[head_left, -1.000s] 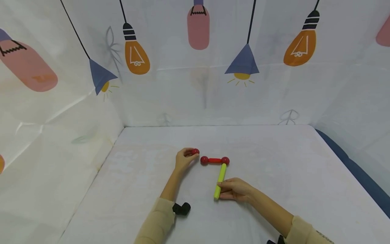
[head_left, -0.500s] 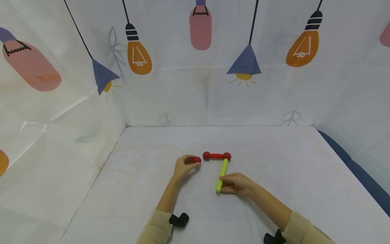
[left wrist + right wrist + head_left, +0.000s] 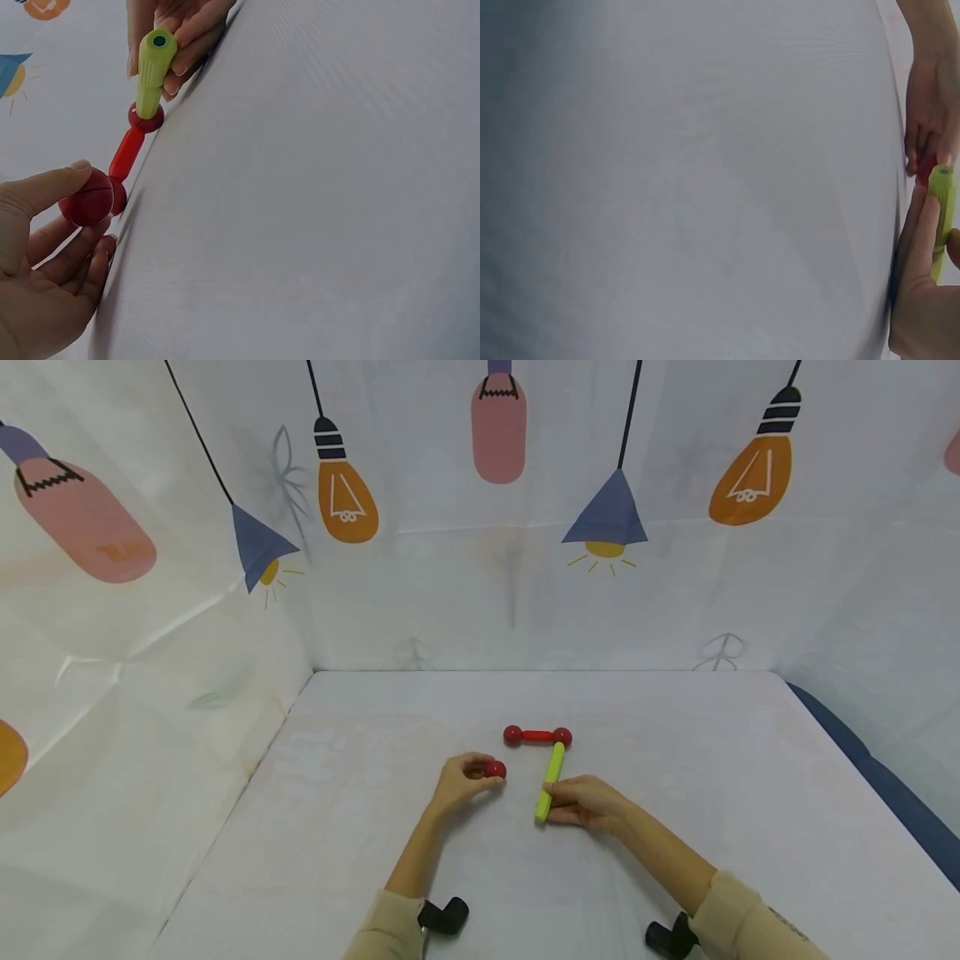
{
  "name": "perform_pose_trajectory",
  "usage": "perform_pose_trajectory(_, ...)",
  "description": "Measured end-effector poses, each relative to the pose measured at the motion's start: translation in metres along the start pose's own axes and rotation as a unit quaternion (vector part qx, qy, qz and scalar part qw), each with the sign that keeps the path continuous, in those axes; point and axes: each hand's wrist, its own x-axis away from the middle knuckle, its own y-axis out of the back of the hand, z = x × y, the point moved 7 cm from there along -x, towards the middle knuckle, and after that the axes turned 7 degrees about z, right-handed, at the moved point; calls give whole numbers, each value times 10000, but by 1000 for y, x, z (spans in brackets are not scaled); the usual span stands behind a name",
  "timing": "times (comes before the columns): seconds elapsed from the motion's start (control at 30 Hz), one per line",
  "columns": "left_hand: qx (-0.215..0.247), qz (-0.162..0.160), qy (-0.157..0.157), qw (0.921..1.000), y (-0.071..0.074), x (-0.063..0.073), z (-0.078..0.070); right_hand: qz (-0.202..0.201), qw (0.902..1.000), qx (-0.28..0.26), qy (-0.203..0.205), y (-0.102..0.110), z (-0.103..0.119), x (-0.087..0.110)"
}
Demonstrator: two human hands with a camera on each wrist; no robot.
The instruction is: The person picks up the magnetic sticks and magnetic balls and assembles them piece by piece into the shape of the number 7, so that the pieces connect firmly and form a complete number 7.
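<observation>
From the head view, the left hand (image 3: 459, 785) pinches a loose red ball (image 3: 494, 769) between thumb and curled fingers, low over the white bench (image 3: 337, 827). The right hand (image 3: 585, 802) rests on the bench with its fingers closed on the near end of a yellow-green stick (image 3: 550, 780). The far end of that stick touches the right ball of a red dumbbell piece (image 3: 537, 736), which lies crosswise farther out. The loose ball is near the stick, to its left, and apart from the dumbbell piece. A white backdrop printed with lamps and bulbs (image 3: 347, 493) rises behind the bench.

In the left wrist view, the thumb sits on top of the red ball (image 3: 88, 201) and the curled fingers (image 3: 71, 262) cup it from below. Beyond it the red dumbbell piece (image 3: 127, 154) meets the yellow-green stick (image 3: 152, 71), whose near end is held by the right hand (image 3: 180, 30).

In the right wrist view, the right hand (image 3: 922, 285) holds the stick (image 3: 940, 217) between thumb and fingers at the frame's edge; the left hand (image 3: 930, 112) shows beyond, with a sliver of red beneath it.
</observation>
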Motion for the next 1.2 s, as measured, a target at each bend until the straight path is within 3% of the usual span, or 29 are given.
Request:
perform_pose_trajectory(0.23, -530, 651, -135, 9964, -17, 3, -5, -172, 9997, 151, 12, 6, 4, -2)
perform_pose_trajectory(0.4, -628, 935, -185, 9935, -28, 7, -11, -60, 9998, 169, 116, 7, 7, -3)
perform_pose_trajectory(0.77, -755, 988, -247, 9919, -35, 7, -12, -334, 9993, 163, 35, 10, 7, -7)
perform_pose_trajectory(1.2, -931, 1162, -315, 9884, -47, 9, -19, -55, 9997, 104, 201, 7, 10, -4)
